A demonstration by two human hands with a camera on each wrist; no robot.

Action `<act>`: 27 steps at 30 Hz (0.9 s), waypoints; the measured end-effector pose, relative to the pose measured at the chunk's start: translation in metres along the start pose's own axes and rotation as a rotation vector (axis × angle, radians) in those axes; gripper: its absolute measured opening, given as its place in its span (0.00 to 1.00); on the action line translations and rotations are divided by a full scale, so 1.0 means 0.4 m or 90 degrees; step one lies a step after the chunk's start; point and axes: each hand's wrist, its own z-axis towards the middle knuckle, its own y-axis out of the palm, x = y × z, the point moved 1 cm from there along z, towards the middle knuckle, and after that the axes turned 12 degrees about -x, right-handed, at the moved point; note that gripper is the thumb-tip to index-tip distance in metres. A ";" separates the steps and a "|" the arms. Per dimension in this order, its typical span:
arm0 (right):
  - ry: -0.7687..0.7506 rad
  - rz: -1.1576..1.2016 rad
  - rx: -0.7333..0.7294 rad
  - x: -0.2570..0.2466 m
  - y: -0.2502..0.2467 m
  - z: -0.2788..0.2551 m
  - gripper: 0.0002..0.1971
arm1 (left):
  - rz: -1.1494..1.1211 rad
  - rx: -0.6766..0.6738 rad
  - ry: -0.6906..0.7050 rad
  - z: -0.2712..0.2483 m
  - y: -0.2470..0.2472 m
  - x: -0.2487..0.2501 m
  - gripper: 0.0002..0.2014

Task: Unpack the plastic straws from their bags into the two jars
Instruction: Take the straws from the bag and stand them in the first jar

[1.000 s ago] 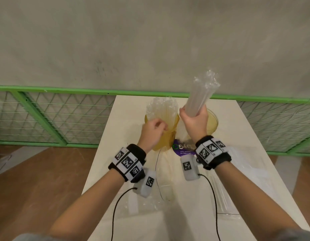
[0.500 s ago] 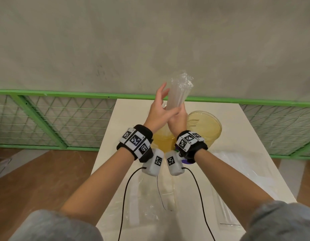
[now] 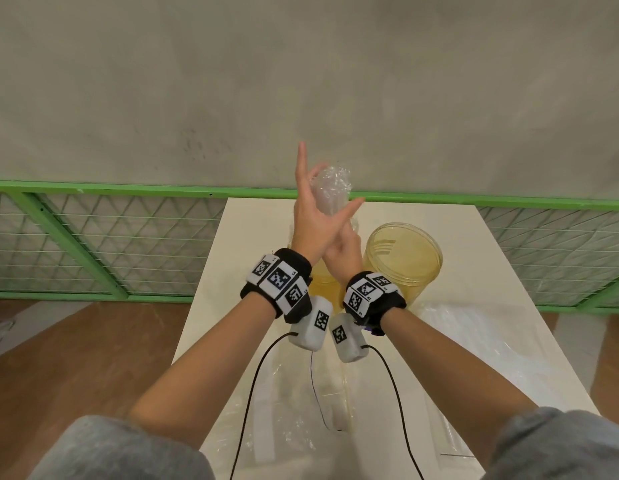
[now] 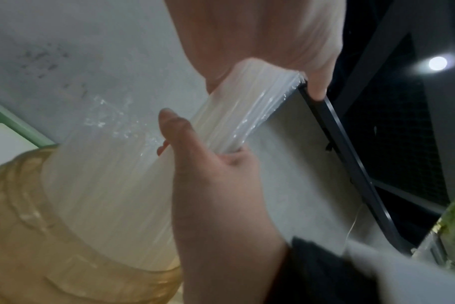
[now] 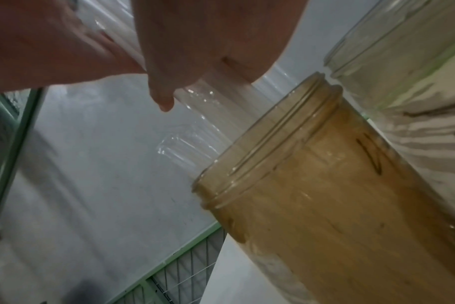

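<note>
My right hand (image 3: 342,252) grips a bundle of clear straws (image 3: 330,190) still in its plastic bag, held upright over the left amber jar (image 3: 320,277), which my hands mostly hide. In the left wrist view the right hand (image 4: 216,185) has its thumb curled round the bundle (image 4: 234,123), whose lower end goes into the jar (image 4: 65,226). My left hand (image 3: 311,220) lies against the bundle's upper part with straight fingers and the thumb spread. The right wrist view shows the jar (image 5: 325,185) with the straws (image 5: 213,127) entering its mouth. The right jar (image 3: 403,258) stands beside it.
Empty clear plastic bags (image 3: 474,341) lie on the white table (image 3: 252,237) in front of and right of the jars. Two black cables hang from my wrists over the table. A green mesh fence (image 3: 110,237) and a grey wall stand behind.
The right hand carried the straw bundle left, from beside the right jar to above the left jar. The left hand left the jar's rim, rose and now lies stretched against the bundle.
</note>
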 end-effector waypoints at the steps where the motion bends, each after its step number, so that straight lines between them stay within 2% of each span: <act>1: 0.022 -0.006 -0.004 0.003 0.001 0.002 0.34 | 0.004 0.028 0.024 0.005 -0.005 -0.001 0.52; 3: 0.057 -0.022 -0.016 0.010 0.002 0.005 0.40 | 0.015 0.044 0.051 0.009 -0.014 -0.002 0.40; 5: 0.059 -0.030 -0.033 0.013 0.002 0.006 0.39 | 0.070 0.045 0.077 0.010 -0.022 -0.010 0.20; 6: 0.053 -0.039 -0.039 0.013 0.001 0.005 0.37 | 0.098 0.052 0.084 0.010 -0.025 -0.016 0.12; 8: 0.057 -0.040 -0.041 0.011 0.003 0.000 0.38 | 0.142 0.058 0.091 0.010 -0.027 -0.034 0.07; 10: 0.045 -0.018 -0.006 0.007 0.006 0.002 0.37 | 0.187 0.023 0.079 0.004 -0.023 -0.054 0.06; 14: -0.070 -0.052 0.110 -0.007 -0.002 0.007 0.23 | 0.254 -0.076 0.065 -0.025 -0.006 -0.086 0.09; 17: -0.098 -0.088 0.130 0.006 -0.003 0.002 0.28 | 0.294 -0.093 0.076 -0.033 0.001 -0.086 0.11; 20: -0.110 -0.149 0.172 0.011 -0.013 -0.006 0.34 | 0.333 -0.132 0.049 -0.033 -0.001 -0.090 0.14; 24: -0.108 -0.252 0.123 0.024 -0.039 -0.008 0.30 | 0.415 -0.238 -0.077 -0.030 -0.016 -0.116 0.21; 27: -0.124 -0.232 0.087 0.027 -0.046 -0.013 0.27 | 0.393 -0.330 -0.107 -0.027 -0.017 -0.107 0.23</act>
